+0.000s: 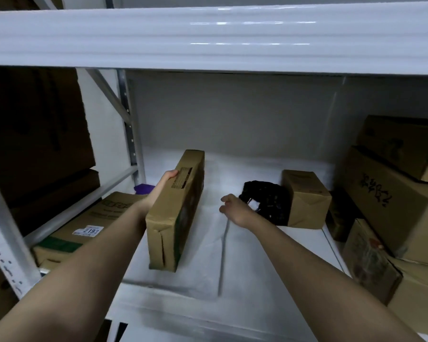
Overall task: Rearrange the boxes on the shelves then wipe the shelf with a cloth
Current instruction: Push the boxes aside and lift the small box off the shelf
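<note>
From the head camera, a long, narrow cardboard box (174, 211) stands on its thin edge on the white shelf (247, 243), just left of centre. Its long axis runs from the near end at about 6 o'clock away toward 12 o'clock, leaning slightly to 1 o'clock, so the far end points at the back wall. A printed label faces up and left on its upper side.

The left hand (162, 187) lies against the box's left face, at 9 o'clock of the box, with the fingers curled over its top edge, gripping it. The right hand (235, 208) is off the box, at its 3 o'clock side with a gap of bare shelf between them; its fingers are loosely curled, and it reaches into a crumpled black item (266, 202), but whether it actually holds that item cannot be told. The two hands are well apart, the box standing between them.

A small brown box (307, 198) sits just beyond the black item at 2 o'clock, touching it. Larger stacked cartons (391, 193) fill the right side at 3 o'clock. At 8 o'clock, in the neighbouring bay, a carton with a white numbered sticker (84, 225) lies lower down, and a purple object (142, 188) shows behind the left wrist.
</note>
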Available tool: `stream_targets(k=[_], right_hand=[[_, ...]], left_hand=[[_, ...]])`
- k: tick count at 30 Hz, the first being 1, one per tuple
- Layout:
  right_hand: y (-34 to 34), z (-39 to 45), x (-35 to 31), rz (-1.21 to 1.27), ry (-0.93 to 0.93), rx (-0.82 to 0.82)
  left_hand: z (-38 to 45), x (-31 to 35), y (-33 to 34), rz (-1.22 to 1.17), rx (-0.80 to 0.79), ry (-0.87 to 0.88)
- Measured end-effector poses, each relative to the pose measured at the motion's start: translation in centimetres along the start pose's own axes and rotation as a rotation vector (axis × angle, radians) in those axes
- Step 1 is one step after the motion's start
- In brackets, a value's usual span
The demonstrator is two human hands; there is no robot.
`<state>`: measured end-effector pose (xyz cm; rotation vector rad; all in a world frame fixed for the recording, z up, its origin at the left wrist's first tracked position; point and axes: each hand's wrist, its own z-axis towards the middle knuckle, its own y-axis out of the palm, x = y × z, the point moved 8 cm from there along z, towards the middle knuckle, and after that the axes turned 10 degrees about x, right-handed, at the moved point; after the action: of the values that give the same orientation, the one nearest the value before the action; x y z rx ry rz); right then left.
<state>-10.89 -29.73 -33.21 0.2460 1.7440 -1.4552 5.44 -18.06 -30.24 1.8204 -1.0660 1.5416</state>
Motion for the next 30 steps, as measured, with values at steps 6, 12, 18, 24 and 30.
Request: stream_targets(k=[6,12,18,24,30], right_hand=[[6.3,-0.3,-1.2,-0.567,-0.204,-0.154],[10.2,-0.6,-0.5,-0.700,-0.274,-0.255],[11.2,-0.5,0.7,-0.814,-0.331,-0.253],[11.2,-0.6,0.8,-0.775,-0.328,-0.267],[11.1,-0.6,1.1,-0.773,-0.344,-0.268]], left_hand=[[2.0,-1.0,-3.1,0.157,0.018,-0.022],[3.3,-2.9,-3.3,0.574,0.227,0.066],[3.8,-4.4,-2.1,1.106,0.363,0.060],[4.5,-5.2,-2.1,1.274,0.389,0.104],[5.2,-6.0,-2.3,1.318,0.373,0.099]])
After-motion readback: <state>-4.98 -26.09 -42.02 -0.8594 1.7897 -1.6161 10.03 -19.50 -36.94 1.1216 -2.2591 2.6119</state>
